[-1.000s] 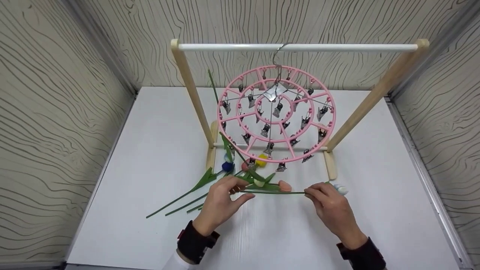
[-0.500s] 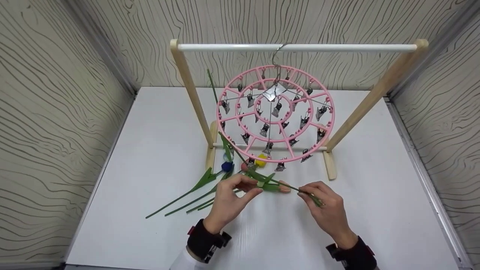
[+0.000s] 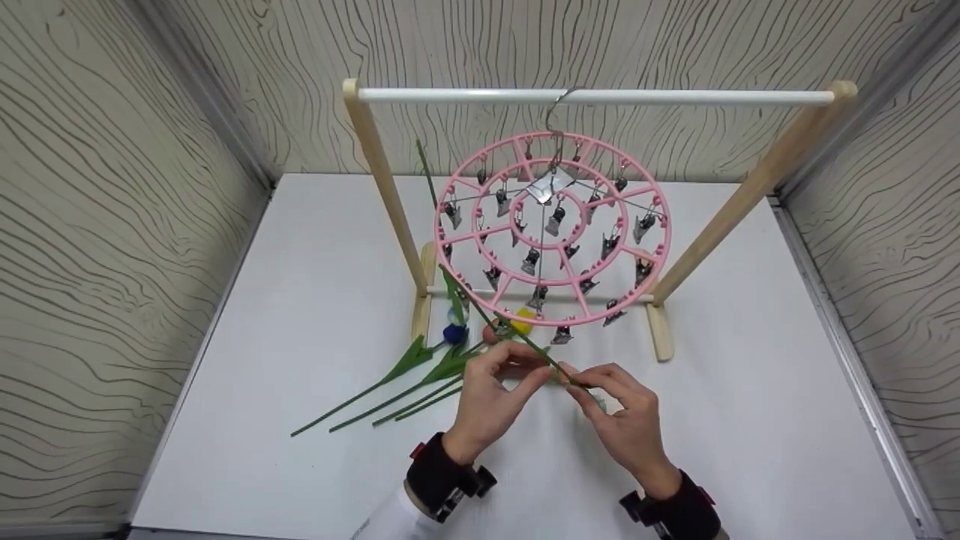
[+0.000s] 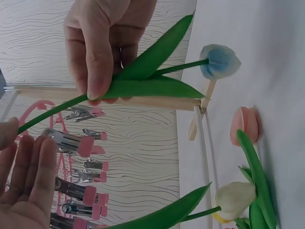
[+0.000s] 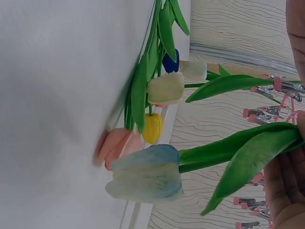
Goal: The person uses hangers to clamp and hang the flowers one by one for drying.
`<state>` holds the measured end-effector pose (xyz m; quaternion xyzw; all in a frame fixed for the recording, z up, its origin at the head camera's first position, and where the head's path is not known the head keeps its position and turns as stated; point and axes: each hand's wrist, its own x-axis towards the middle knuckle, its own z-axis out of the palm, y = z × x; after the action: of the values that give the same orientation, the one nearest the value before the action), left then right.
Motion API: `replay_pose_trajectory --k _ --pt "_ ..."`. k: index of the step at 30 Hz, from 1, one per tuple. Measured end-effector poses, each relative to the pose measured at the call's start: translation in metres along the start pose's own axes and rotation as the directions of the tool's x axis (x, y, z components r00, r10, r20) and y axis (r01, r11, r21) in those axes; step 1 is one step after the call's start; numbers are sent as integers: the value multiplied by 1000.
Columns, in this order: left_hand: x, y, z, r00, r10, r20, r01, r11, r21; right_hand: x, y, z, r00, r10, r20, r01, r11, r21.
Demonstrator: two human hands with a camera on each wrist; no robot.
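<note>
My right hand pinches the green stem of a pale blue and white tulip close to its leaves. Farther along that stem, the thumb and fingers of my left hand hold it. In the left wrist view, the bloom points away from the right hand, while the left hand is at the stem's other side. A pink round hanger with metal clips is just beyond both hands. Under them, a pink tulip lies on the table, partly hidden in the head view.
The hanger hangs from the white rail of a wooden stand. Dark blue and yellow tulips lie below it, among several stems stretching left. Cream blooms show in the wrist views.
Both hands have come closer together, the left moving right and the right moving left. The held stem has swung from nearly level to slanting up toward the hanger.
</note>
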<state>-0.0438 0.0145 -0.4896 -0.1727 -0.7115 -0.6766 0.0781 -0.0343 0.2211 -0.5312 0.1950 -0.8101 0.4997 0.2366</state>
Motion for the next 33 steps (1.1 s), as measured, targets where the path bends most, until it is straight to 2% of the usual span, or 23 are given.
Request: replay_pose_trajectory --k 6,10,14,16,20,24,29,33 --pt "2 6 8 998 -33 -54 26 992 -120 1 -5 7 1000 3 -3 -3 997 82" --pt "3 8 10 998 25 -64 -36 986 -161 2 -9 9 1000 16 15 -18 990 139" --pt "4 8 6 993 88 -83 -99 985 -143 5 -10 5 999 28 43 -34 986 161" --pt "4 9 2 992 87 -96 -99 986 -133 9 -8 1 998 36 45 -42 988 151" --pt "6 13 -9 986 98 -137 -113 988 -103 23 -6 -7 999 34 13 -35 993 114" --pt "7 15 -21 974 142 -177 -158 984 -81 36 -6 -10 1000 5 -8 -4 992 128" --pt "9 18 -30 961 172 -215 -194 977 -85 49 -7 -8 999 27 46 -34 990 139" --pt "11 19 -31 958 185 -219 -206 976 -77 57 -8 -4 994 67 91 -79 989 127"
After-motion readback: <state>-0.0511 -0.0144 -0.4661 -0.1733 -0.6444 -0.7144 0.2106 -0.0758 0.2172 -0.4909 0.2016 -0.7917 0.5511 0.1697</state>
